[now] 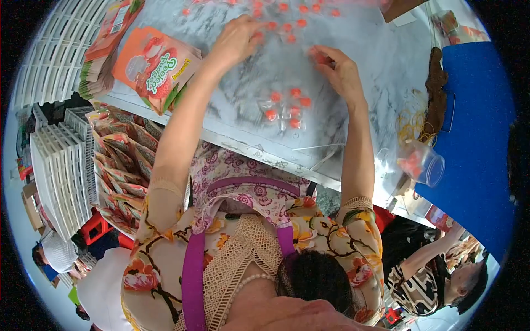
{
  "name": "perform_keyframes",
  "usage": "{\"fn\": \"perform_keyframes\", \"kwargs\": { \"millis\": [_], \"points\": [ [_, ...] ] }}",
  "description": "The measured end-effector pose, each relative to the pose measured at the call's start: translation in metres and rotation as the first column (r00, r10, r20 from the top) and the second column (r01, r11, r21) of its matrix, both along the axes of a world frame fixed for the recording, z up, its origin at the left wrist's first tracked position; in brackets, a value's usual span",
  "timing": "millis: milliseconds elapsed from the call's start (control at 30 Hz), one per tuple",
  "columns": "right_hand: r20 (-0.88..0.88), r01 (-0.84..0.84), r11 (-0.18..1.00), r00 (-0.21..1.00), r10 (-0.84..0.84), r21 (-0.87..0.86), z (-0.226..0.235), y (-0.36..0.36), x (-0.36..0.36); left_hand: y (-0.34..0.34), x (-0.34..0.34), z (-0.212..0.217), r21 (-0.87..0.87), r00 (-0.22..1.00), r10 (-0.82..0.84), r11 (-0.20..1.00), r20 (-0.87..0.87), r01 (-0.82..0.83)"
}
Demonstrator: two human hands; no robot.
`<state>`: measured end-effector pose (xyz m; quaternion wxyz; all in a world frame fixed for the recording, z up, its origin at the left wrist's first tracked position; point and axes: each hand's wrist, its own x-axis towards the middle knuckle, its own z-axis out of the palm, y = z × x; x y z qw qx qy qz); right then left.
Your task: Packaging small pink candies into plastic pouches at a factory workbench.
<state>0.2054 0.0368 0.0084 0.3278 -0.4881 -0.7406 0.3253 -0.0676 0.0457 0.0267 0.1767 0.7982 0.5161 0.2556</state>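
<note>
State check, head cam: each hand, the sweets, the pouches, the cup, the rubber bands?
left hand: palm down, fingers spread on wrapped sweets at the far side of the table
right hand: fingertips pinching one orange sweet
wrapped sweets: small loose cluster lying flat on the marble table
printed pouch: lying flat at the table's left edge
clear plastic cup: tipped on its side
rubber bands: loose heap

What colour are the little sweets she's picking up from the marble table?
Orange-red, each in clear wrapping; the small candies show best in the head view.
</note>
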Motion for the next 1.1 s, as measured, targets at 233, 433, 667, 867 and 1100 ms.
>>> {"fn": "perform_keyframes", "kwargs": {
  "millis": [233, 433, 667, 867, 1100],
  "points": [
    [0.001, -0.085, 0.995, 0.996, 0.085, -0.052, -0.001, -0.001, 0.000, 0.035, -0.015, -0.007, -0.147, 0.985, -0.092, 0.987, -0.145, 0.071],
    [-0.144, -0.142, 0.965, 0.983, 0.112, -0.220, 0.006, -0.003, -0.001, 0.010, -0.025, 0.004, -0.455, 0.999, -0.037, 0.890, 0.006, 0.036],
    [-0.084, -0.199, 0.961, 0.979, 0.186, -0.190, 0.007, 0.002, -0.009, 0.001, -0.035, 0.013, -0.447, 0.994, 0.072, 0.894, 0.080, -0.029],
    [0.167, -0.131, 0.920, 0.983, 0.073, 0.370, -0.009, 0.031, -0.031, 0.005, -0.045, -0.014, -0.214, 0.992, -0.037, 0.975, 0.121, 0.062],
    [0.239, -0.220, 0.925, 0.960, 0.148, 0.310, -0.012, 0.008, -0.042, -0.027, -0.038, 0.001, -0.258, 0.993, -0.116, 0.960, -0.017, 0.108]
  ]
}}
